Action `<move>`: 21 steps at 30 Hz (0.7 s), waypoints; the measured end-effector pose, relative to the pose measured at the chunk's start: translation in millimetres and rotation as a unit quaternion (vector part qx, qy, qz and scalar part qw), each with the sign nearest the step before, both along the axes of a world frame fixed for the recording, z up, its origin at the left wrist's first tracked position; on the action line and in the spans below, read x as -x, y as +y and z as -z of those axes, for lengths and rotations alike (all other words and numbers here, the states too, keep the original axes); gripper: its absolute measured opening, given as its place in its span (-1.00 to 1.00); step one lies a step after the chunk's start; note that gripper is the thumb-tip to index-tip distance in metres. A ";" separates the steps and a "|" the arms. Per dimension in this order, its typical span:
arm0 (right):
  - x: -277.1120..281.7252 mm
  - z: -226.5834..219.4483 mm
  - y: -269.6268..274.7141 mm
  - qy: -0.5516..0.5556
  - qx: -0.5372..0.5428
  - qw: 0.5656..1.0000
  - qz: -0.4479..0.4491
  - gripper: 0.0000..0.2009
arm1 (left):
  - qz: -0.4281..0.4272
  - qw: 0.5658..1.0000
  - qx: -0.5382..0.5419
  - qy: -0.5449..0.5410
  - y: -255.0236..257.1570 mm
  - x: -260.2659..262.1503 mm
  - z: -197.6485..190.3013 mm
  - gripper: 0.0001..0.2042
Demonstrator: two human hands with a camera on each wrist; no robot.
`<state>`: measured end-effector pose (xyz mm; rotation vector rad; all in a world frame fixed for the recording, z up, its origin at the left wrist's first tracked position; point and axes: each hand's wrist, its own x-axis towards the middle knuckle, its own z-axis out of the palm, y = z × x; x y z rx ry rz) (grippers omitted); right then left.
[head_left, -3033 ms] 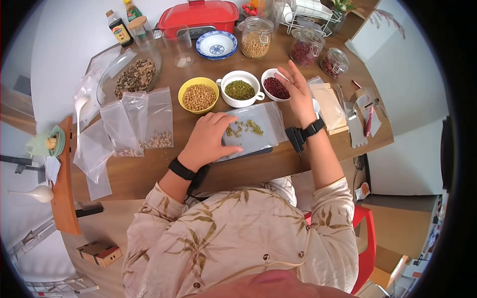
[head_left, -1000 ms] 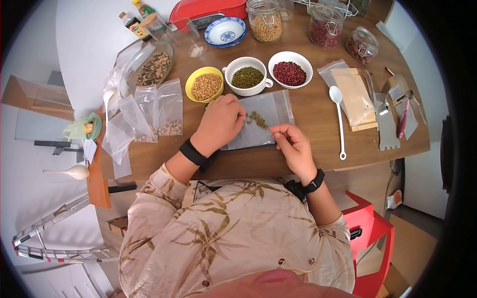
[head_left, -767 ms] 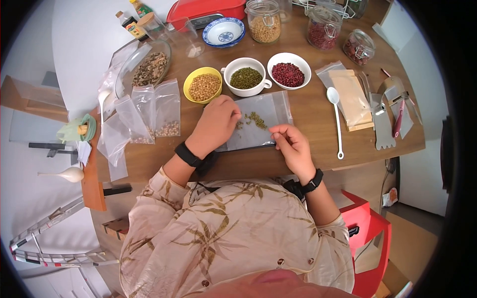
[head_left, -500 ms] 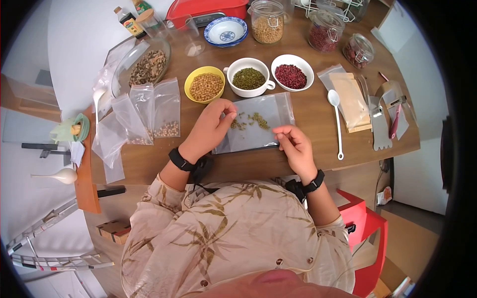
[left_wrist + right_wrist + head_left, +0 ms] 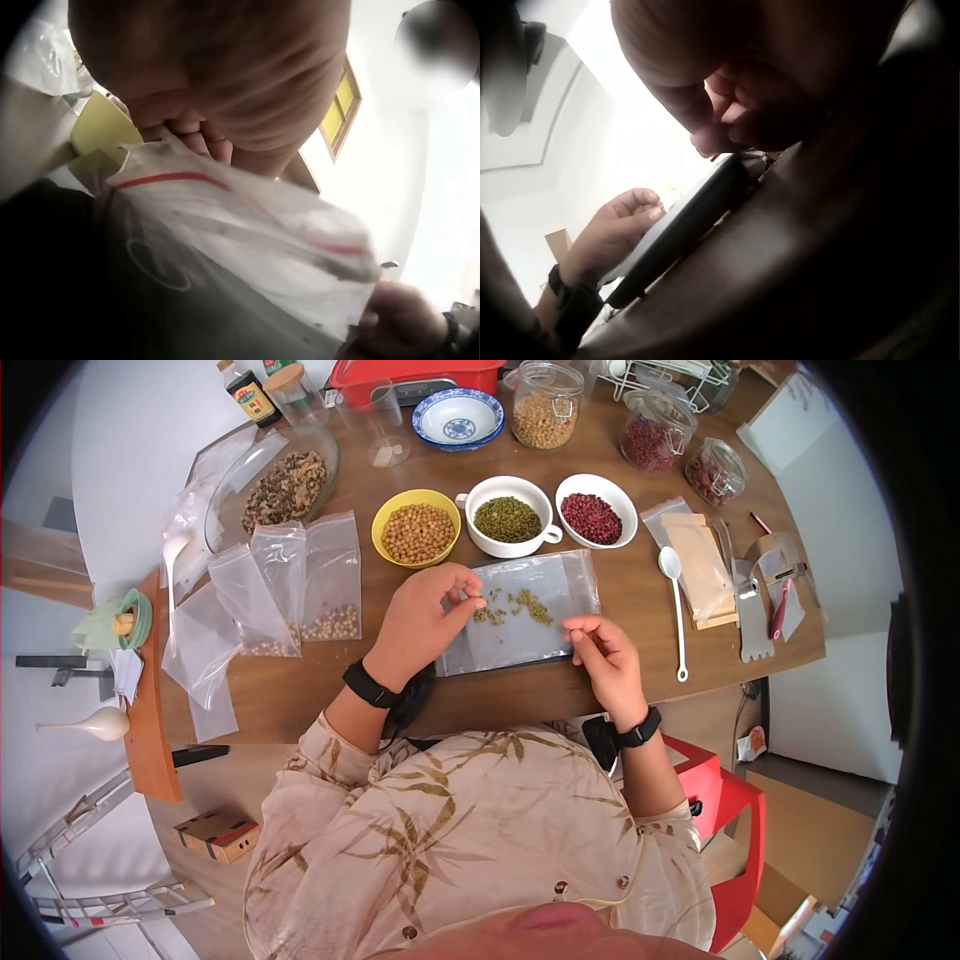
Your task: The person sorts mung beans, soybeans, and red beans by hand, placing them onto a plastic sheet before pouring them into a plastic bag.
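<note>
A clear zip bag (image 5: 520, 640) lies flat near the table's front edge, green mung beans (image 5: 535, 605) scattered in small clusters over it. My left hand (image 5: 425, 615) hovers at the bag's left side, thumb and index tips close together beside the beans; whether they pinch anything I cannot tell. At the front right corner, my right hand (image 5: 608, 665) pinches the bag with thumb and index finger. The right wrist view shows that right hand (image 5: 739, 112) at the bag's edge. A red zip stripe on the bag (image 5: 240, 232) shows in the left wrist view.
Behind the bag stand a yellow bowl of soybeans (image 5: 416, 532), a white cup of mung beans (image 5: 507, 520) and a white bowl of red beans (image 5: 592, 520). Bean-filled bags (image 5: 330, 585) lie left. A white spoon (image 5: 677, 610) and scraper (image 5: 755, 625) lie right. Glass jars (image 5: 547, 415) stand behind.
Since three seconds ago, my right hand has come from beside the red beans to the bag's corner. My left hand's spread fingers have drawn together. Lately both hands stay near the bag.
</note>
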<state>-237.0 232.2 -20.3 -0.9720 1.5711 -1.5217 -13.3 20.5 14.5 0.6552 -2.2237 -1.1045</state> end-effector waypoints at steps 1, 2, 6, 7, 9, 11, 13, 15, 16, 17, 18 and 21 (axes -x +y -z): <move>0.3 -6.8 -0.4 -0.002 -0.016 1.000 0.008 -0.83 | 0.007 1.000 -0.030 -0.006 -0.3 -1.4 0.9 -0.81; 0.8 -12.8 -2.4 0.000 -0.019 1.000 0.008 -0.83 | 0.007 0.999 -0.034 -0.004 -1.2 -2.3 1.1 -0.81; 0.1 -54.8 -22.9 0.227 -0.006 0.974 0.004 -0.83 | 0.030 0.991 0.129 -0.011 -3.9 -6.1 -9.5 -0.76; -2.4 -65.1 -30.2 0.282 -0.017 0.959 -0.014 -0.81 | 0.037 0.983 0.178 -0.016 -4.8 -6.9 -11.5 -0.76; -4.1 -74.0 -45.7 0.317 -0.033 0.946 -0.049 -0.81 | 0.046 0.983 0.174 -0.022 -6.3 -7.9 -9.8 -0.78; -6.2 -75.4 -64.3 0.351 -0.048 0.931 -0.086 -0.80 | 0.052 0.984 0.170 -0.029 -7.1 -9.0 -7.8 -0.80; -10.7 -69.8 -83.7 0.401 -0.009 0.909 -0.114 -0.83 | 0.046 0.982 0.180 -0.024 -7.3 -9.7 -6.6 -0.85; -15.3 -64.3 -99.5 0.377 -0.002 0.919 -0.116 -0.89 | 0.038 0.983 0.180 -0.021 -7.7 -10.2 -5.8 -0.86; -16.5 -63.7 -106.1 0.393 -0.018 0.910 -0.128 -0.90 | 0.032 0.983 0.179 -0.019 -7.9 -10.9 -5.2 -0.87; -17.5 -63.0 -110.7 0.409 -0.033 0.901 -0.140 -0.91 | 0.029 0.983 0.179 -0.017 -8.6 -11.3 -3.7 -0.87; -18.3 -62.0 -113.7 0.411 -0.033 0.900 -0.143 -0.91 | 0.027 0.983 0.182 -0.014 -9.4 -11.3 -1.6 -0.87; -20.8 -57.8 -120.1 0.414 -0.050 0.898 -0.139 -0.90 | 0.028 0.982 0.187 -0.020 -8.9 -11.8 -1.2 -0.87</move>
